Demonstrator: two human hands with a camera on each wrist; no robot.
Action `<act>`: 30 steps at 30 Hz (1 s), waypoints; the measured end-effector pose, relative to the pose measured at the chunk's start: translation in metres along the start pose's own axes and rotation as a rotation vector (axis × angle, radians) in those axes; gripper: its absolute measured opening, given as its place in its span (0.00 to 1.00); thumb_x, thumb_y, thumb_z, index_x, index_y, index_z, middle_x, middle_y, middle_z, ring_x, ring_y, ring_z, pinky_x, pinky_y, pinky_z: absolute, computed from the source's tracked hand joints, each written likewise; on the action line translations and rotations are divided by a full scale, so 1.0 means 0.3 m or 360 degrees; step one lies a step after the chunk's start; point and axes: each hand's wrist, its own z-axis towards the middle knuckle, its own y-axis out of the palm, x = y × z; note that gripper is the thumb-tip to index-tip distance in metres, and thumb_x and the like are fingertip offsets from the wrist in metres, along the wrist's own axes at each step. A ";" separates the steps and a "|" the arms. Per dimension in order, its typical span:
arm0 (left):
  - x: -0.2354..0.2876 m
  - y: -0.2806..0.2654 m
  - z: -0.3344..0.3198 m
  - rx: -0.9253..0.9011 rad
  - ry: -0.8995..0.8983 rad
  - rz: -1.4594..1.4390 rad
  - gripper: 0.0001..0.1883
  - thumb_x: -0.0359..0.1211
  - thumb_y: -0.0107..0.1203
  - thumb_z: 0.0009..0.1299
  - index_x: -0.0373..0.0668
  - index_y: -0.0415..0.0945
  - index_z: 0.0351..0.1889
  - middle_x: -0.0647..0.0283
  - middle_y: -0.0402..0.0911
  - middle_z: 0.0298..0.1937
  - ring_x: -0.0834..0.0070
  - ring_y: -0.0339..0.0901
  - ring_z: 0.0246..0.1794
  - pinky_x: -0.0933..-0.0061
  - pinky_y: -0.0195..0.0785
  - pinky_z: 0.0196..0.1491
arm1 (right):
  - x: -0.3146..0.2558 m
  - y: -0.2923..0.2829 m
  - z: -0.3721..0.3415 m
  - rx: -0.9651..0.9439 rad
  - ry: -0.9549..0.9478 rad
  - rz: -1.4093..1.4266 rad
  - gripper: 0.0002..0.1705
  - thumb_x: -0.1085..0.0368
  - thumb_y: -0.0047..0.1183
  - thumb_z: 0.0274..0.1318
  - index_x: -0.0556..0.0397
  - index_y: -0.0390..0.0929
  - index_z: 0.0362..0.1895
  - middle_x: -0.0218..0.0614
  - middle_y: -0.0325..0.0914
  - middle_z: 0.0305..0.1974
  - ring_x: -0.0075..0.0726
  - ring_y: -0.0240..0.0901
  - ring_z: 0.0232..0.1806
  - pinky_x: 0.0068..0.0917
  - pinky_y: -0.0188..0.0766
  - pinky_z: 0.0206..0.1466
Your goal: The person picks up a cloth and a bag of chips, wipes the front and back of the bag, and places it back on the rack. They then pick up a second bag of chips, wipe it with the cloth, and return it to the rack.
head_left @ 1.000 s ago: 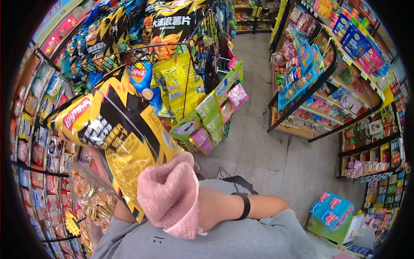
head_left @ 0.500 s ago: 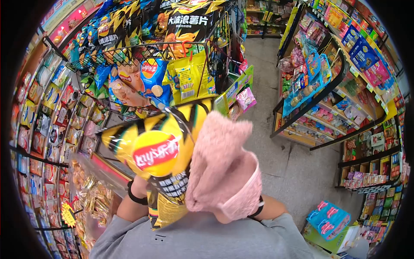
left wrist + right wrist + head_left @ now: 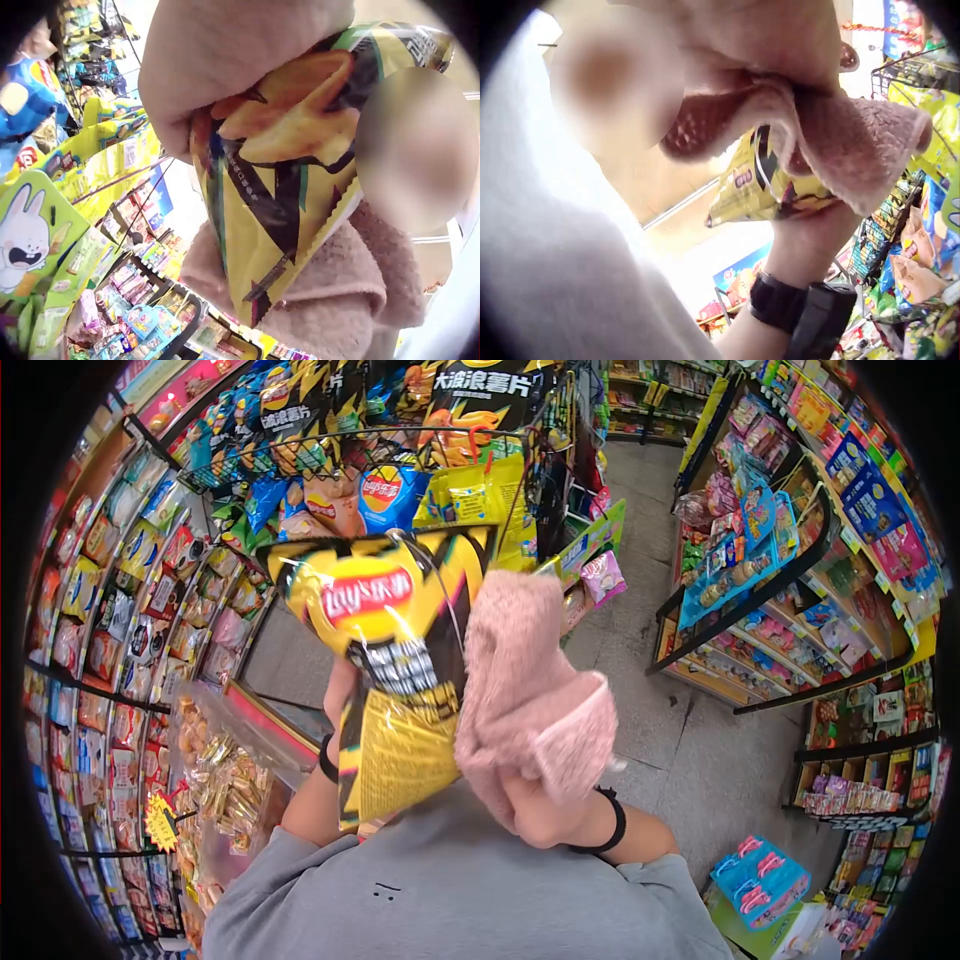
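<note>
The chip bag (image 3: 405,690) was held up at the middle of the head view, in front of the grey shirt (image 3: 450,890). Its contents seemed light and brittle, its film thin, glossy and apt to slip; a sealed edge looked the safest place to take hold, with little squeeze on the puffed middle. Its long axis ran roughly from top to bottom of the frame, the logo end pointing up and the narrower end down toward the shirt; the printed face was turned to the head camera. Of the hands, the left hand (image 3: 341,685) gripped the bag from behind at its left side, most fingers hidden. The right hand (image 3: 545,815) held a bunched pink cloth (image 3: 530,690) at the bag's right edge, its fingertips covered. Beyond stood a wire rack (image 3: 345,438) of snacks, upper left to top centre, and a display shelf (image 3: 800,650) at right.
</note>
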 end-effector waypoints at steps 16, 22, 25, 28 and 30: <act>0.009 0.374 -0.019 0.0406 0.0271 0.0661 0.35 0.59 0.45 0.69 0.46 0.64 0.66 0.57 0.68 0.66 0.60 0.66 0.64 0.53 0.57 0.66 | 0.100 0.068 -0.025 -0.0240 -0.0032 0.0015 0.19 0.68 0.43 0.58 0.51 0.70 0.54 0.38 0.70 0.52 0.39 0.65 0.57 0.31 0.61 0.60; 0.029 0.312 -0.042 -0.0007 0.0447 0.1596 0.27 0.47 0.51 0.67 0.46 0.67 0.62 0.59 0.68 0.64 0.62 0.64 0.64 0.57 0.55 0.65 | 0.184 0.047 -0.090 -0.0039 0.0450 0.0476 0.28 0.62 0.44 0.61 0.55 0.60 0.64 0.43 0.62 0.63 0.43 0.59 0.64 0.36 0.54 0.67; 0.052 0.427 -0.017 0.0225 0.0535 0.2857 0.20 0.36 0.61 0.61 0.46 0.77 0.53 0.60 0.77 0.55 0.60 0.72 0.57 0.61 0.64 0.58 | 0.160 0.019 -0.116 0.0062 0.0295 0.0507 0.30 0.60 0.44 0.61 0.54 0.57 0.67 0.43 0.57 0.67 0.46 0.52 0.68 0.38 0.46 0.72; 0.058 0.474 -0.014 0.0168 0.0622 0.2947 0.20 0.35 0.62 0.62 0.45 0.77 0.53 0.60 0.78 0.54 0.61 0.74 0.55 0.61 0.65 0.57 | 0.092 0.011 -0.147 0.0431 0.0698 0.0715 0.27 0.58 0.37 0.66 0.62 0.60 0.64 0.43 0.65 0.61 0.39 0.60 0.65 0.36 0.55 0.67; 0.053 0.461 -0.017 0.0135 0.0583 0.2758 0.20 0.35 0.62 0.62 0.44 0.77 0.53 0.59 0.77 0.55 0.62 0.74 0.56 0.62 0.65 0.57 | 0.094 -0.006 -0.117 0.0413 0.0624 0.0709 0.29 0.60 0.36 0.63 0.62 0.58 0.65 0.45 0.62 0.63 0.43 0.58 0.67 0.37 0.51 0.69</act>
